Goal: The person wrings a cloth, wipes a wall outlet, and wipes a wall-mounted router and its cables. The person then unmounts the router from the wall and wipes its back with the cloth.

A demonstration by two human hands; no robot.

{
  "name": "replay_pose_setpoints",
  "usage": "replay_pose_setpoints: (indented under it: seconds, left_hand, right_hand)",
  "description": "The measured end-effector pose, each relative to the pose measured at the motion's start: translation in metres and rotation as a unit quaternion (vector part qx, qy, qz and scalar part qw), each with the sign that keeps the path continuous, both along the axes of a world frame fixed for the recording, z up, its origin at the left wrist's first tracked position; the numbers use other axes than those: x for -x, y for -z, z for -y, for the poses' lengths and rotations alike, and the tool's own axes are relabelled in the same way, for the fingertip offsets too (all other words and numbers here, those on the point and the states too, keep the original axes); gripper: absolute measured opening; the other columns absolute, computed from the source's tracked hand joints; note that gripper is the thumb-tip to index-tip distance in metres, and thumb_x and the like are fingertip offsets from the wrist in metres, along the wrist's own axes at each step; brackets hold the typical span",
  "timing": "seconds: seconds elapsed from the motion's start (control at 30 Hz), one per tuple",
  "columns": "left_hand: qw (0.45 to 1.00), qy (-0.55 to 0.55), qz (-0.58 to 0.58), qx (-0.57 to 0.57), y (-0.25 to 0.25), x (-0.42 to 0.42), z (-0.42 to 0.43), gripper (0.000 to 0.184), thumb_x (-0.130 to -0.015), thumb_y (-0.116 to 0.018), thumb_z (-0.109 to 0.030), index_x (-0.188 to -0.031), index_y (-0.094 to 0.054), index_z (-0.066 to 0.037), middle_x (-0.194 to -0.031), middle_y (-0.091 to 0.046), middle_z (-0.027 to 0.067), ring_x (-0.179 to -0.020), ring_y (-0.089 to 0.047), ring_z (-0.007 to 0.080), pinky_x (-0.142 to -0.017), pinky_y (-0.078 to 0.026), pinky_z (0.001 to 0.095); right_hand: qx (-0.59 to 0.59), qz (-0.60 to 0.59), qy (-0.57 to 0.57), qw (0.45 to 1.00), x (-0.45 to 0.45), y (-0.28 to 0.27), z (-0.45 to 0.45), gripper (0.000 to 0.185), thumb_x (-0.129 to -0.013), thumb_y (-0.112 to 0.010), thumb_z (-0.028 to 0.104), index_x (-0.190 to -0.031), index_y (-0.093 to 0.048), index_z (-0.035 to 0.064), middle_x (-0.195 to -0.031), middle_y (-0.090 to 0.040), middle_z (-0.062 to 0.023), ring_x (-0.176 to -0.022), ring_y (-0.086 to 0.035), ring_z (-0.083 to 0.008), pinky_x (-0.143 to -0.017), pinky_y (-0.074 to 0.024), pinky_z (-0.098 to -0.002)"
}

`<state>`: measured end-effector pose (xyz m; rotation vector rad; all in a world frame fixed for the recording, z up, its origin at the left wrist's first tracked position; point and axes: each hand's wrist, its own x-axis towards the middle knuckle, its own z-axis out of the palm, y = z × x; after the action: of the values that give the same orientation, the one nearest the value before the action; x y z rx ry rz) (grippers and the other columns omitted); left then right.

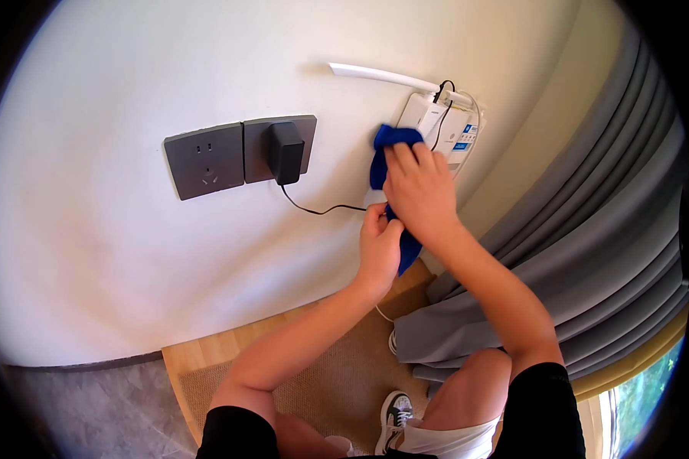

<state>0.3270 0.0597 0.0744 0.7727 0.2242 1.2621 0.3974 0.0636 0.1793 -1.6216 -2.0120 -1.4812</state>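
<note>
Two hands, one cloth, blue, bunched in both. Left hand lower, thumb and finger pinched narrow on the cloth's near half; whether they grip anything else too, cannot tell. Right hand higher, fingers bent over the cloth's far half, holding it. Cloth's long axis runs away from the body, from a loose tail beside the left wrist up past the right fingertips. One router on the wall, beyond and right of the right fingers, the nearer hand; cloth's far end at or just beside its lower corner, contact unclear. One long white bar juts leftward above both hands. Left of the hands: one black cord, one adapter, two socket plates, adapter in the nearer plate.
</note>
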Motion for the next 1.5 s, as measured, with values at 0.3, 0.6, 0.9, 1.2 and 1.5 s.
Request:
replay_pose_setpoints:
  seconds: [0.3,0.6,0.9,1.2,1.5]
  left_hand:
    - [0.998,0.013,-0.054,0.024,0.012,0.002,0.003,0.034,-0.089,-0.052,0.003,-0.123,-0.050,0.002,-0.098,-0.062,0.0066,-0.087,-0.058,0.0101,-0.076,-0.047,0.0253]
    - [0.998,0.033,0.019,-0.054,-0.018,0.005,-0.007,0.037,-0.090,-0.053,0.004,-0.127,-0.049,0.002,-0.105,-0.065,0.0073,-0.095,-0.060,0.0123,-0.084,-0.047,0.0252]
    - [0.997,-0.042,-0.066,0.003,0.034,-0.003,0.001,0.025,-0.089,-0.052,0.002,-0.113,-0.051,-0.002,-0.099,-0.066,0.0074,-0.089,-0.062,0.0120,-0.081,-0.049,0.0256]
    - [0.928,-0.097,-0.202,-0.299,0.015,0.004,0.025,0.028,-0.092,-0.058,0.005,-0.119,-0.053,-0.001,-0.107,-0.063,0.0066,-0.096,-0.060,0.0130,-0.086,-0.049,0.0290]
    - [0.879,-0.081,-0.345,-0.321,-0.004,-0.095,0.043,0.037,-0.096,-0.062,0.000,-0.133,-0.059,-0.002,-0.107,-0.060,0.0064,-0.095,-0.061,0.0124,-0.071,-0.051,0.0237]
  right_hand:
    - [-0.025,-0.032,-0.029,0.999,-0.009,0.012,0.001,0.043,-0.080,-0.067,0.017,-0.121,-0.065,0.0055,-0.110,-0.058,-0.0036,-0.100,-0.053,-0.0228,-0.084,-0.0432,-0.0358]
    - [-0.101,-0.025,-0.053,0.993,-0.005,-0.028,-0.003,0.043,-0.076,-0.067,0.015,-0.118,-0.066,0.0034,-0.101,-0.057,-0.0040,-0.091,-0.052,-0.0211,-0.078,-0.0417,-0.0344]
    - [0.037,-0.054,-0.087,0.994,-0.010,0.037,0.009,0.041,-0.078,-0.061,0.014,-0.116,-0.066,0.0011,-0.097,-0.055,-0.0049,-0.093,-0.053,-0.0214,-0.078,-0.0440,-0.0324]
    - [-0.132,-0.298,-0.290,0.900,-0.057,0.050,0.058,0.054,-0.079,-0.067,0.010,-0.130,-0.056,-0.0031,-0.120,-0.060,-0.0216,-0.105,-0.058,-0.0409,-0.091,-0.0459,-0.0505]
    - [-0.090,-0.746,-0.403,0.522,-0.166,0.074,0.025,0.056,-0.105,-0.042,0.015,-0.158,-0.027,0.0023,-0.155,-0.041,-0.0136,-0.138,-0.042,-0.0189,-0.115,-0.0323,-0.0321]
